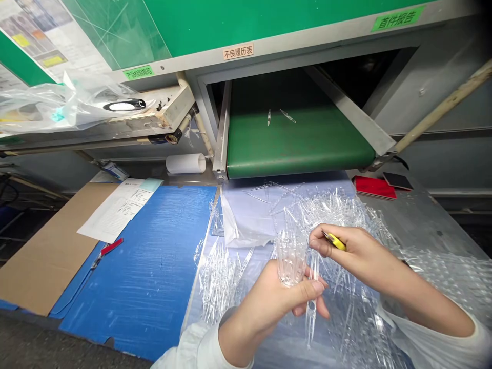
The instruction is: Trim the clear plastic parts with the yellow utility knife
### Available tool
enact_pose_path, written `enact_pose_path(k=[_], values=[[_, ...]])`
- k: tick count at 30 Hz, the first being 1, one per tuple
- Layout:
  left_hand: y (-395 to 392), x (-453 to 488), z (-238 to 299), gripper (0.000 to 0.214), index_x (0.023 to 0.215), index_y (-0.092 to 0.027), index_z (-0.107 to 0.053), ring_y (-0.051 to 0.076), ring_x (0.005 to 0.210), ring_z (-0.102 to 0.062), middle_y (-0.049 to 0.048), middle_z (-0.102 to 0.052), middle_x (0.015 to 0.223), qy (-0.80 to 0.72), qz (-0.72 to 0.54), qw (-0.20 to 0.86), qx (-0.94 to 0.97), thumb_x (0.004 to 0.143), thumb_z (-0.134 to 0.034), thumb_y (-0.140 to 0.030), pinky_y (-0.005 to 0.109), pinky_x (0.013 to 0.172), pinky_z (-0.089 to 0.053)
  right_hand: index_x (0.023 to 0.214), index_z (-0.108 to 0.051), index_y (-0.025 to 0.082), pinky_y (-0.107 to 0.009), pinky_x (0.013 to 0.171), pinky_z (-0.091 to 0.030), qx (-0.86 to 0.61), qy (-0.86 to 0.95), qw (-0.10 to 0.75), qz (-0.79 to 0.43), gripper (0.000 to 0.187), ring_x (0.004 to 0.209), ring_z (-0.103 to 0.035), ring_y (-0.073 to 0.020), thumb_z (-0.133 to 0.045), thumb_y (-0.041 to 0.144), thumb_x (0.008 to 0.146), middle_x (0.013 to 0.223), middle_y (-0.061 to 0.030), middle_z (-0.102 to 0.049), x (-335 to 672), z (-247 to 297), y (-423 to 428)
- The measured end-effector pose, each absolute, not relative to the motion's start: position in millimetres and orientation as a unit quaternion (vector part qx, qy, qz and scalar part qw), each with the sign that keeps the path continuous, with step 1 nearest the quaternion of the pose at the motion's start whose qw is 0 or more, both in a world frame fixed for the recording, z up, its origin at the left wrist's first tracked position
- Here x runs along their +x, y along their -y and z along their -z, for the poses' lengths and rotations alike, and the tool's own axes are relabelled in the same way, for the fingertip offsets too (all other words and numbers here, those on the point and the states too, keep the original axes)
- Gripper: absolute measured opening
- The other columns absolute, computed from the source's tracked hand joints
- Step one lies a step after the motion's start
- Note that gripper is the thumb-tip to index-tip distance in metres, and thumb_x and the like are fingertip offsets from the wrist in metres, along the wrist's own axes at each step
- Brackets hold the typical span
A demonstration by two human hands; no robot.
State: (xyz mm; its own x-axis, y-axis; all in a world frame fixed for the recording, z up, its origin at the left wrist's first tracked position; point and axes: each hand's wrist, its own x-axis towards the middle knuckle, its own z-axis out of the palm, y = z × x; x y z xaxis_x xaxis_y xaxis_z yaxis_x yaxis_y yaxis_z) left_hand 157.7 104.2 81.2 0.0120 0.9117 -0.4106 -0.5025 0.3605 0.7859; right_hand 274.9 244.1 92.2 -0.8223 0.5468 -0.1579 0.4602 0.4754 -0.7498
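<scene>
Left hand (265, 312) curling closed around an upright bundle of clear moulded plastic parts (291, 259), right hand (346, 246) pinching a yellow-handled cutter (336, 241), its blade hidden by the fingers, a tangled heap of transparent plastic parts (330, 215) lying beneath, individual pieces hard to make out

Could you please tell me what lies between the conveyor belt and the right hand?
Head view: clear plastic parts heaped between the belt and right hand.

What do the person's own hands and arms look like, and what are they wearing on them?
The left hand and the right hand are bare, with no gloves. The left sleeve and the right sleeve are white and loose, and the right one ends partway up the forearm, leaving the rest of the forearm uncovered.
</scene>
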Motion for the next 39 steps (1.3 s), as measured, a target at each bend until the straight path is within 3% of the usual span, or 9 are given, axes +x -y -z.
enact_pose_path(k=[5,10,14,26,39], values=[[-102,154,-82,0.020,0.081,-0.015,-0.061,0.006,0.043,-0.037,-0.0032,-0.057,0.052,-0.521,-0.536,0.633,0.202,0.074,-0.065,-0.032,0.020,0.047,-0.028,0.094,-0.052,0.025,-0.026,0.055,-0.045,-0.336,0.850,0.130,-0.384,0.026,0.064,-0.060,-0.0164,-0.035,0.044,0.095,0.073,0.0009,-0.062,286,-96,-221],[-95,149,-83,0.024,0.086,-0.016,-0.058,0.007,0.052,-0.044,-0.0054,-0.053,0.054,-0.533,-0.557,0.589,0.242,0.081,-0.063,-0.039,0.021,0.057,-0.035,0.086,-0.054,0.026,-0.022,0.056,-0.047,-0.236,0.894,0.126,-0.359,0.019,0.064,-0.063,-0.0130,-0.039,0.030,0.097,0.074,0.0034,-0.063,298,-93,-192],[-93,148,-86,0.022,0.082,-0.016,-0.056,0.009,0.058,-0.049,-0.0047,-0.053,0.056,-0.545,-0.555,0.575,0.253,0.083,-0.062,-0.037,0.022,0.063,-0.038,0.081,-0.055,0.024,-0.023,0.053,-0.046,-0.227,0.903,0.131,-0.340,0.023,0.057,-0.061,-0.0120,-0.039,0.029,0.097,0.069,0.0036,-0.062,295,-87,-185],[-92,150,-91,0.016,0.080,-0.016,-0.055,0.010,0.059,-0.050,-0.0045,-0.052,0.057,-0.557,-0.560,0.555,0.261,0.082,-0.062,-0.031,0.023,0.065,-0.040,0.089,-0.060,0.023,-0.025,0.054,-0.051,-0.233,0.918,0.131,-0.295,0.025,0.064,-0.067,-0.0175,-0.038,0.031,0.096,0.071,-0.0009,-0.065,297,-86,-182],[-92,153,-91,0.022,0.068,-0.017,-0.053,0.010,0.059,-0.049,-0.0026,-0.052,0.059,-0.566,-0.570,0.529,0.273,0.081,-0.062,-0.032,0.023,0.061,-0.038,0.085,-0.059,0.024,-0.023,0.051,-0.049,-0.232,0.905,0.141,-0.326,0.024,0.059,-0.064,-0.0140,-0.039,0.030,0.096,0.072,0.0011,-0.067,295,-91,-183]])
